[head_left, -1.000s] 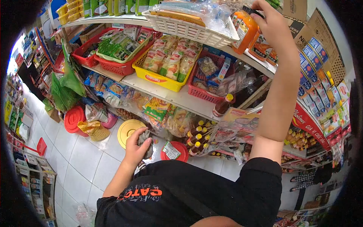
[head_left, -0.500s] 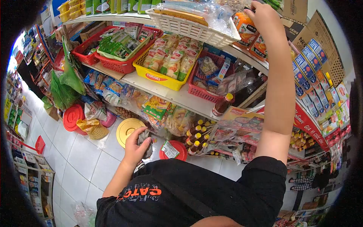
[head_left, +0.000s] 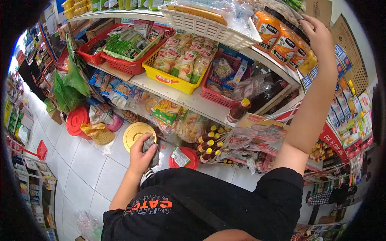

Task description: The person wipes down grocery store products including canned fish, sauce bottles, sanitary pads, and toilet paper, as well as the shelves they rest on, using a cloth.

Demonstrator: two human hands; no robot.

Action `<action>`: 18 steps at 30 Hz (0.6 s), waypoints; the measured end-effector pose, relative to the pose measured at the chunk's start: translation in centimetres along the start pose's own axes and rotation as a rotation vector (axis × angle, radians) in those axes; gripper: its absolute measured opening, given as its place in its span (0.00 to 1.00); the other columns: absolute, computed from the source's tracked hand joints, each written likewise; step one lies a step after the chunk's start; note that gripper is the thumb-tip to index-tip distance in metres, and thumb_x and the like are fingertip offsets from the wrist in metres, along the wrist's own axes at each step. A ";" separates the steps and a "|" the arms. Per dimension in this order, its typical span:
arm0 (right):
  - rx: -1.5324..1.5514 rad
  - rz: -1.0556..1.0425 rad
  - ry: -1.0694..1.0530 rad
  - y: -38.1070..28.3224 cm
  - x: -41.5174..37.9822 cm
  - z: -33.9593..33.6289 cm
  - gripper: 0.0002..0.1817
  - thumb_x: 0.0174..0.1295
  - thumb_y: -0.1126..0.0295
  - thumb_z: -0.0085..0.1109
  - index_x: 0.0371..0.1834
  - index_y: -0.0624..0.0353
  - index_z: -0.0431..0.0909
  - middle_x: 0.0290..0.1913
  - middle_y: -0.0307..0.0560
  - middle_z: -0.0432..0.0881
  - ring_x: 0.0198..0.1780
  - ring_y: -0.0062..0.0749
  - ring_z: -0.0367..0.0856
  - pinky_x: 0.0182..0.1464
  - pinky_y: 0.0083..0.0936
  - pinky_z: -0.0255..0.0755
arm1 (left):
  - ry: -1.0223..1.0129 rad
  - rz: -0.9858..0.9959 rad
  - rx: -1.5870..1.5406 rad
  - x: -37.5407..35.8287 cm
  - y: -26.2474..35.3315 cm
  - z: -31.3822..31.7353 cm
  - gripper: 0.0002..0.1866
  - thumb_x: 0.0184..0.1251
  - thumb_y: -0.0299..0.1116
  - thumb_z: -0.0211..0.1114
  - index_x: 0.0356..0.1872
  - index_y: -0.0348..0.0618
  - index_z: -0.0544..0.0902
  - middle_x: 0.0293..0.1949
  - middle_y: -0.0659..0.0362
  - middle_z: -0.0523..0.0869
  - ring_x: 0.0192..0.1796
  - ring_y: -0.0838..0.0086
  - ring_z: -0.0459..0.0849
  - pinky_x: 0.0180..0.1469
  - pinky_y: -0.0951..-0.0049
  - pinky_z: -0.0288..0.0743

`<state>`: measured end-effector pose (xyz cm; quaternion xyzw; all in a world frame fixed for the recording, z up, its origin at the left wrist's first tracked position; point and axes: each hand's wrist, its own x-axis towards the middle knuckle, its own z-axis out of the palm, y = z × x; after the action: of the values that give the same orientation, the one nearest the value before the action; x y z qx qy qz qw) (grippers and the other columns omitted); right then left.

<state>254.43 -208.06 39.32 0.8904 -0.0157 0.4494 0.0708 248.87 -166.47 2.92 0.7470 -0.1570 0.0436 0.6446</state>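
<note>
My left hand (head_left: pixel 141 154) is closed around a crumpled grey cloth (head_left: pixel 151 152), low in front of my body and above the floor. My right hand (head_left: pixel 319 38) reaches up to the top shelf at the right, its visible fingers stretched out and slightly apart beside the dark lids of several orange-labelled jars (head_left: pixel 284 47). Whether its fingertips touch a lid is hard to see. The jars stand close together near the shelf edge. Left of them sits a white plastic basket (head_left: pixel 209 26) holding clear plastic packaging.
On the shelf below are a yellow basket (head_left: pixel 171 83) of packets, red baskets (head_left: pixel 124 66) and a sauce bottle (head_left: pixel 239 110). Bottles with yellow caps (head_left: pixel 207 144) stand lower down. A gold lid (head_left: pixel 138 134) and red lids (head_left: pixel 77 120) are near the tiled floor (head_left: pixel 90 168).
My right hand has moved right, from the leftmost jar to the far end of the row, uncovering the jars. My left hand with the cloth has shifted only slightly.
</note>
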 end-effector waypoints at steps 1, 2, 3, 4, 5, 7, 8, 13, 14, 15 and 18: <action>0.032 -0.003 -0.062 0.0 -0.3 0.1 0.18 0.54 0.58 0.57 0.45 0.56 0.77 0.41 0.50 0.80 0.43 0.39 0.78 0.45 0.30 0.70 | 0.000 -0.131 -0.119 0.0 1.3 -0.1 0.17 0.54 0.26 0.61 0.46 0.35 0.73 0.38 0.57 0.78 0.42 0.74 0.76 0.46 0.76 0.68; 0.061 -0.004 -0.122 0.0 -0.7 0.3 0.18 0.53 0.58 0.57 0.45 0.56 0.77 0.41 0.50 0.80 0.43 0.39 0.78 0.45 0.30 0.70 | 0.009 -0.100 -0.095 0.0 0.8 -0.1 0.17 0.54 0.26 0.61 0.46 0.35 0.73 0.38 0.56 0.78 0.42 0.74 0.76 0.47 0.76 0.68; 0.089 -0.004 -0.181 0.1 -1.2 0.5 0.19 0.53 0.58 0.58 0.45 0.56 0.77 0.41 0.51 0.80 0.43 0.38 0.78 0.45 0.29 0.70 | 0.017 -0.068 -0.072 0.1 -0.2 -0.2 0.17 0.54 0.26 0.61 0.46 0.35 0.73 0.39 0.56 0.78 0.43 0.74 0.76 0.47 0.76 0.68; 0.067 -0.046 -0.131 0.0 -1.6 0.6 0.19 0.52 0.58 0.59 0.44 0.56 0.77 0.40 0.50 0.80 0.42 0.37 0.79 0.44 0.29 0.70 | 0.026 -0.035 -0.050 0.1 -0.8 -0.3 0.17 0.54 0.26 0.61 0.46 0.35 0.73 0.39 0.56 0.78 0.43 0.73 0.76 0.47 0.76 0.68; 0.047 -0.090 -0.082 -0.1 -2.0 0.8 0.19 0.52 0.59 0.59 0.44 0.56 0.77 0.40 0.50 0.80 0.41 0.37 0.79 0.43 0.29 0.70 | 0.029 -0.005 -0.009 0.2 -1.0 -0.2 0.18 0.54 0.26 0.62 0.46 0.35 0.73 0.40 0.55 0.78 0.44 0.72 0.76 0.49 0.75 0.67; 0.175 0.022 -0.067 -1.0 -2.7 0.6 0.17 0.51 0.60 0.61 0.41 0.58 0.76 0.38 0.48 0.80 0.38 0.32 0.78 0.40 0.26 0.70 | 0.035 0.014 -0.066 0.2 -1.3 0.4 0.18 0.54 0.26 0.61 0.47 0.35 0.73 0.41 0.55 0.77 0.44 0.72 0.76 0.49 0.74 0.67; 0.217 0.062 -0.062 -1.1 -2.8 0.5 0.17 0.51 0.60 0.61 0.40 0.58 0.75 0.38 0.48 0.80 0.38 0.31 0.78 0.40 0.25 0.70 | 0.039 0.024 -0.093 0.2 -1.3 0.6 0.18 0.54 0.26 0.61 0.47 0.34 0.73 0.41 0.55 0.77 0.45 0.72 0.76 0.49 0.74 0.67; 0.261 0.108 0.017 -2.0 -4.4 -0.7 0.16 0.51 0.62 0.62 0.36 0.60 0.73 0.34 0.43 0.78 0.35 0.23 0.75 0.39 0.19 0.67 | -0.018 0.019 -0.110 0.3 -0.9 1.3 0.21 0.54 0.26 0.60 0.51 0.35 0.71 0.44 0.55 0.76 0.46 0.72 0.75 0.51 0.74 0.66; 0.286 0.090 0.073 -2.8 -5.0 -1.3 0.15 0.50 0.63 0.62 0.35 0.61 0.73 0.34 0.42 0.78 0.35 0.23 0.75 0.39 0.18 0.67 | -0.009 0.031 -0.119 0.4 -0.8 1.6 0.22 0.54 0.26 0.60 0.52 0.35 0.70 0.45 0.55 0.75 0.46 0.72 0.75 0.52 0.74 0.66; 0.315 0.068 0.126 -3.8 -6.0 -2.0 0.15 0.49 0.65 0.63 0.34 0.62 0.72 0.33 0.41 0.77 0.35 0.22 0.74 0.39 0.17 0.67 | -0.009 0.006 -0.178 0.4 -0.6 1.8 0.22 0.55 0.27 0.59 0.53 0.35 0.69 0.46 0.55 0.75 0.48 0.72 0.74 0.52 0.74 0.65; 0.726 -0.001 0.182 -8.1 -8.8 -2.7 0.11 0.47 0.74 0.63 0.30 0.63 0.71 0.33 0.39 0.75 0.35 0.20 0.73 0.38 0.14 0.66 | -0.040 -0.016 -0.267 0.4 -0.5 2.0 0.25 0.56 0.33 0.57 0.56 0.36 0.68 0.49 0.54 0.73 0.52 0.71 0.72 0.55 0.73 0.63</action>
<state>247.79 -199.99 32.90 0.8140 0.1514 0.5029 -0.2480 249.08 -168.47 2.20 0.6563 -0.1684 0.0024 0.7354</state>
